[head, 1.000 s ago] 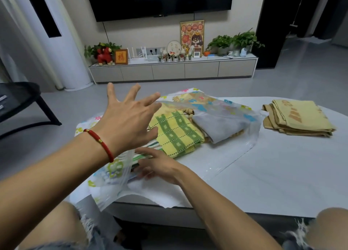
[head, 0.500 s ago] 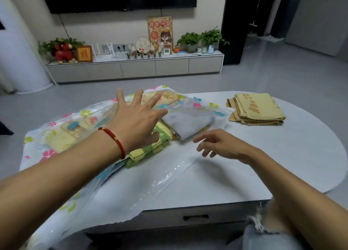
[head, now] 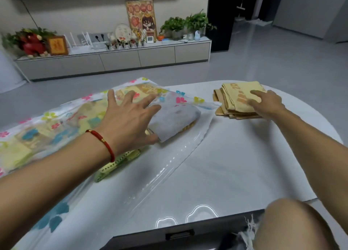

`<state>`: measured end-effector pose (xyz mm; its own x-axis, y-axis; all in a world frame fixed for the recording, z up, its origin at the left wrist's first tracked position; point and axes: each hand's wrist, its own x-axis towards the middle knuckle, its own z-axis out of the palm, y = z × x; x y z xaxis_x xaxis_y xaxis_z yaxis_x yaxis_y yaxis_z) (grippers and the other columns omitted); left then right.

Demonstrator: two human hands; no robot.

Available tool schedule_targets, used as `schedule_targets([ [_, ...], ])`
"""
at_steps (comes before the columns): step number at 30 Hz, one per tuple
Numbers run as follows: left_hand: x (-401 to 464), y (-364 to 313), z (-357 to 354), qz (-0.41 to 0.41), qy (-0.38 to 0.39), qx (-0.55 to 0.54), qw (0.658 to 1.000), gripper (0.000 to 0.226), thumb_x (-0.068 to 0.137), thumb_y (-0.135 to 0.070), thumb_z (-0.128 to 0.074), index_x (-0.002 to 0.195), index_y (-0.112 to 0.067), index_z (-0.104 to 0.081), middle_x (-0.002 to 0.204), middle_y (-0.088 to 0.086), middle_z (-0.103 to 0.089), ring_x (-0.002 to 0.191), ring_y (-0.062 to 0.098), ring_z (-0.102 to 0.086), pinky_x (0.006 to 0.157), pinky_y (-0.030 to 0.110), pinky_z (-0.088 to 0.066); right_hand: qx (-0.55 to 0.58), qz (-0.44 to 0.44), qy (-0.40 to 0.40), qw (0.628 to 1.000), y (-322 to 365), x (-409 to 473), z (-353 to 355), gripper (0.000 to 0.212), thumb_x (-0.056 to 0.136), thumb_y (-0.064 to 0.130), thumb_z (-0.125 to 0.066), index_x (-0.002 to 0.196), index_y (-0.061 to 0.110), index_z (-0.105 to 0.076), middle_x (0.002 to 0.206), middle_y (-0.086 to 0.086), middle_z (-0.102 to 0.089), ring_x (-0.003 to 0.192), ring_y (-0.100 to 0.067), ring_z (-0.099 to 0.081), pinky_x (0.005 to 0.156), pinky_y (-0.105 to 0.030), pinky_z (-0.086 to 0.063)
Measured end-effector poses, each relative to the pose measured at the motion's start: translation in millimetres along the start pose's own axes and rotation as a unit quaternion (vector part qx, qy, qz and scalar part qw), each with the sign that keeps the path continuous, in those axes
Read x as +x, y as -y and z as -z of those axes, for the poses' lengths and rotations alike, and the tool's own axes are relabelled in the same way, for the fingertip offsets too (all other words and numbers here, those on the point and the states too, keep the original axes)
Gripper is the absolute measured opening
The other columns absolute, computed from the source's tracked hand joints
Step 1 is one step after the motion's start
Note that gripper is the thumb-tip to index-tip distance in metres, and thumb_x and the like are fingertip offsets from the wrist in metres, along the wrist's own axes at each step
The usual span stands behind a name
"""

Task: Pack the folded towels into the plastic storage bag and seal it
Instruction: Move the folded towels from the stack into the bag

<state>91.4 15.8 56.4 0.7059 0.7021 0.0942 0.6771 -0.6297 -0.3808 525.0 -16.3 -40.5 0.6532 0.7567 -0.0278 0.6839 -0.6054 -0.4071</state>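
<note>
A clear plastic storage bag (head: 56,118) with a flower print lies across the left of the white table (head: 235,165). Folded towels show through it: a grey towel (head: 175,119) near its mouth and a yellow-green checked towel (head: 113,167) at the near edge. My left hand (head: 130,118), fingers spread, rests flat on top of the bag over these towels. A stack of folded tan towels (head: 235,99) sits outside the bag at the far right. My right hand (head: 267,103) lies on that stack, fingers on its top and near side.
The bag's open mouth and transparent flap (head: 169,167) spread over the table's middle. My knee (head: 301,225) sits at the table's near right edge. A low TV cabinet (head: 131,59) with plants and ornaments stands across the grey floor.
My right hand moved from the bag's near edge across the table to the tan towel stack. My left hand lowered onto the bag and stays there. The view shifted right.
</note>
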Motion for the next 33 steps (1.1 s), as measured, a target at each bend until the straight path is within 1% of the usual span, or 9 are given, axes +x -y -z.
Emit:
schedule_targets([
  [4, 0.5, 1.5, 0.1, 0.001, 0.001, -0.002, 1.0, 0.084, 0.075, -0.08, -0.043, 0.148, -0.04, -0.029, 0.165, -0.011, -0.011, 0.145, 0.035, -0.023, 0.108, 0.073, -0.021, 0.01, -0.052, 0.014, 0.998, -16.3, 39.5, -17.5, 0.052, 0.101, 0.049, -0.041, 0.153, 0.04, -0.041, 0.157, -0.019, -0.038, 0.142, -0.044, -0.033, 0.117, -0.055, -0.028],
  [9, 2.8, 4.1, -1.8, -0.004, 0.004, -0.006, 1.0, 0.083, 0.076, -0.081, -0.039, 0.147, -0.04, -0.03, 0.165, -0.013, -0.011, 0.146, 0.033, -0.022, 0.109, 0.072, -0.02, 0.069, -0.119, -0.064, 0.988, -10.7, 48.4, -22.5, 0.054, 0.088, 0.037, -0.07, 0.14, 0.039, -0.056, 0.14, -0.022, -0.051, 0.13, -0.045, -0.043, 0.108, -0.05, -0.034],
  [13, 4.0, 8.6, -1.7, 0.004, 0.012, -0.014, 1.0, 0.088, 0.072, -0.086, -0.036, 0.148, -0.043, -0.027, 0.165, -0.014, -0.008, 0.148, 0.031, -0.02, 0.11, 0.072, -0.019, 0.142, -0.108, -0.024, 0.984, -9.6, 51.5, -4.2, 0.076, 0.076, 0.021, -0.083, 0.142, 0.04, -0.053, 0.146, -0.013, -0.052, 0.135, -0.039, -0.044, 0.112, -0.05, -0.039],
  [16, 3.9, 9.2, -0.8, 0.012, 0.017, -0.013, 1.0, 0.088, 0.072, -0.086, -0.037, 0.149, -0.044, -0.025, 0.165, -0.012, -0.008, 0.148, 0.03, -0.019, 0.11, 0.072, -0.018, 0.222, -0.061, -0.02, 0.973, -5.8, 51.5, 7.2, 0.075, 0.073, 0.007, -0.086, 0.137, 0.033, -0.058, 0.144, -0.01, -0.052, 0.126, -0.033, -0.052, 0.103, -0.042, -0.048],
  [18, 2.6, 9.3, 0.7, 0.017, 0.019, -0.012, 1.0, 0.087, 0.072, -0.086, -0.038, 0.148, -0.045, -0.025, 0.165, -0.01, -0.011, 0.148, 0.031, -0.02, 0.11, 0.073, -0.018, 0.28, -0.061, 0.021, 0.958, -4.9, 46.4, 13.0, 0.076, 0.074, 0.002, -0.085, 0.136, 0.034, -0.056, 0.139, -0.011, -0.054, 0.113, -0.029, -0.059, 0.088, -0.038, -0.055],
  [21, -4.1, 10.1, 3.7, 0.028, 0.021, -0.019, 0.999, 0.085, 0.072, -0.086, -0.04, 0.147, -0.049, -0.027, 0.164, -0.008, -0.019, 0.146, 0.032, -0.023, 0.109, 0.072, -0.019, 0.413, -0.101, 0.162, 0.891, -8.5, 22.7, 24.5, 0.064, 0.083, -0.004, -0.075, 0.126, 0.042, -0.062, 0.127, -0.013, -0.063, 0.094, -0.028, -0.069, 0.066, -0.039, -0.064],
  [26, -33.1, 20.4, 7.7, 0.055, 0.019, -0.028, 0.998, 0.078, 0.073, -0.086, -0.04, 0.142, -0.05, -0.033, 0.161, -0.009, -0.028, 0.143, 0.032, -0.03, 0.108, 0.071, -0.023, 0.55, -0.031, 0.216, 0.806, -15.3, -43.8, 54.2, 0.046, 0.089, -0.007, -0.062, 0.113, 0.029, -0.078, 0.126, -0.012, -0.068, 0.085, -0.02, -0.075, 0.066, -0.031, -0.063],
  [30, -57.2, 32.4, 7.7, 0.057, 0.036, -0.029, 0.997, 0.077, 0.072, -0.084, -0.04, 0.14, -0.049, -0.036, 0.159, -0.007, -0.031, 0.14, 0.034, -0.034, 0.107, 0.074, -0.022, 0.536, 0.03, 0.295, 0.79, -2.3, -108.3, 76.2, 0.045, 0.083, 0.006, -0.069, 0.125, 0.021, -0.074, 0.122, -0.006, -0.068, 0.083, -0.014, -0.068, 0.067, -0.025, -0.06],
  [33, -61.1, 47.2, 9.6, 0.052, 0.066, -0.012, 0.996, 0.081, 0.072, -0.079, -0.049, 0.143, -0.044, -0.034, 0.162, -0.011, -0.025, 0.142, 0.035, -0.032, 0.106, 0.077, -0.017, 0.467, 0.065, 0.359, 0.806, 25.0, -148.7, 77.2, 0.043, 0.086, 0.022, -0.073, 0.129, 0.021, -0.072, 0.12, -0.006, -0.068, 0.075, -0.013, -0.063, 0.06, -0.022, -0.056],
])
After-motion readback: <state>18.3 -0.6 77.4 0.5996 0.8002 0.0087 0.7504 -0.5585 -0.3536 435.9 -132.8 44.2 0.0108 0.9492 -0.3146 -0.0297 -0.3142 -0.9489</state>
